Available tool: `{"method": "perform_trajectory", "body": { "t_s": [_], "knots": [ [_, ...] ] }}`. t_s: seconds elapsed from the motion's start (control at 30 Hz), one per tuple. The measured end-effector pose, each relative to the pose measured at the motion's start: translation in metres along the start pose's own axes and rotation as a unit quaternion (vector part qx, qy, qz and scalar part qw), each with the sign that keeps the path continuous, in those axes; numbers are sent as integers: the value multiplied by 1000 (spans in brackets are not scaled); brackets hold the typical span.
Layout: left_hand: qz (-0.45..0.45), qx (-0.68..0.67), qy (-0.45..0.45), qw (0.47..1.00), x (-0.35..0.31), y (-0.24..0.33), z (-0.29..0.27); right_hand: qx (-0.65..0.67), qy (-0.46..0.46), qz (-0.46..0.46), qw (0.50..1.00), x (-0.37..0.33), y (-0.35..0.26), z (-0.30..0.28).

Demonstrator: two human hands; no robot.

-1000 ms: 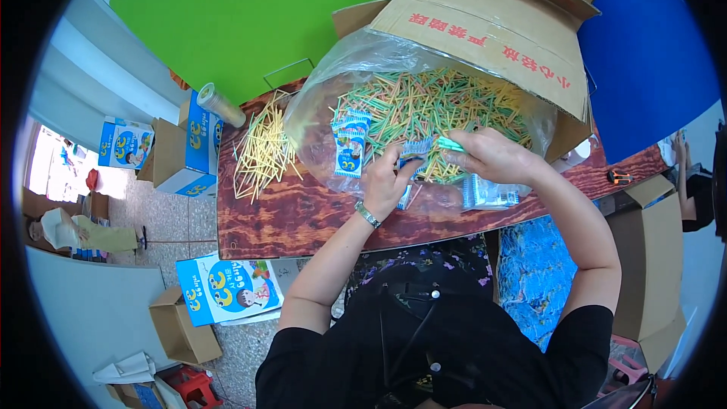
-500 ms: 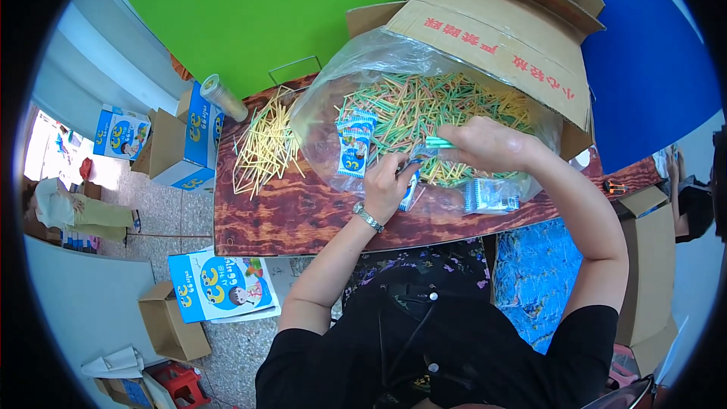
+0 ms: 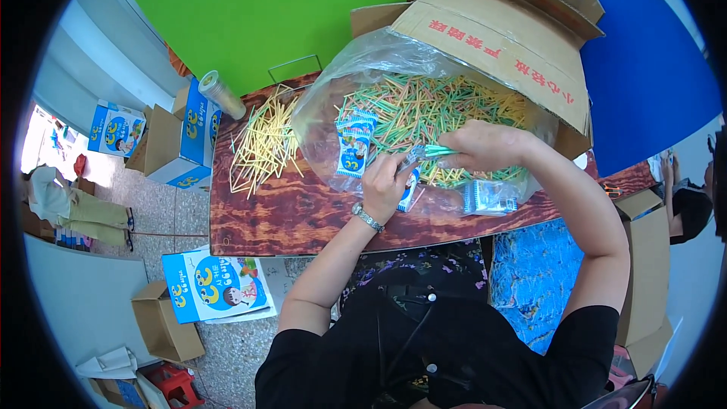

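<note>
My left hand (image 3: pixel 384 184) pinches a small blue-and-white packet (image 3: pixel 410 191), whose top edge sits at my fingertips. From the right, my right hand (image 3: pixel 485 145) grips a short bundle of green sticks (image 3: pixel 436 151). The bundle's left end is at the packet's top; whether the tips are inside is hidden by my fingers. Below both hands a heap of thin green, yellow and pink sticks (image 3: pixel 424 106) lies in a clear plastic bag (image 3: pixel 318 117). Several similar packets (image 3: pixel 354 148) lie on the heap's left, with more packets (image 3: pixel 492 198) near the bag's front edge.
A tipped cardboard box (image 3: pixel 485 26) holds the bag at the back of the wood-grain table (image 3: pixel 303 223). Pale yellow sticks (image 3: pixel 265 140) are piled on the left beside a clear cylindrical container (image 3: pixel 221 95). Blue cartons (image 3: pixel 198 132) stand left of the table; another person (image 3: pixel 79 208) is far left.
The green bundle in my right hand has tilted slightly and come to the packet's top at my left fingers. My left hand has barely moved.
</note>
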State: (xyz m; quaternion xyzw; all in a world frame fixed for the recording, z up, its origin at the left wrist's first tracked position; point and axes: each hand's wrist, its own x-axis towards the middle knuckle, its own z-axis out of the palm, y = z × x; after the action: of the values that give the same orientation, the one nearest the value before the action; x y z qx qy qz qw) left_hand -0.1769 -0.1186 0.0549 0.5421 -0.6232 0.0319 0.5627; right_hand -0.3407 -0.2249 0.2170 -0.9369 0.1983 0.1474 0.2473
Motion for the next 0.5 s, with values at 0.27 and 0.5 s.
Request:
{"method": "perform_trajectory", "body": {
  "t_s": [0.27, 0.5],
  "knots": [
    [49, 15, -15, 999, -2, -5, -5, -102, -62, 28, 992, 13, 1, -6],
    [61, 49, -44, 996, -4, -2, -3, -208, -98, 91, 969, 29, -20, -6]
  ]
}}
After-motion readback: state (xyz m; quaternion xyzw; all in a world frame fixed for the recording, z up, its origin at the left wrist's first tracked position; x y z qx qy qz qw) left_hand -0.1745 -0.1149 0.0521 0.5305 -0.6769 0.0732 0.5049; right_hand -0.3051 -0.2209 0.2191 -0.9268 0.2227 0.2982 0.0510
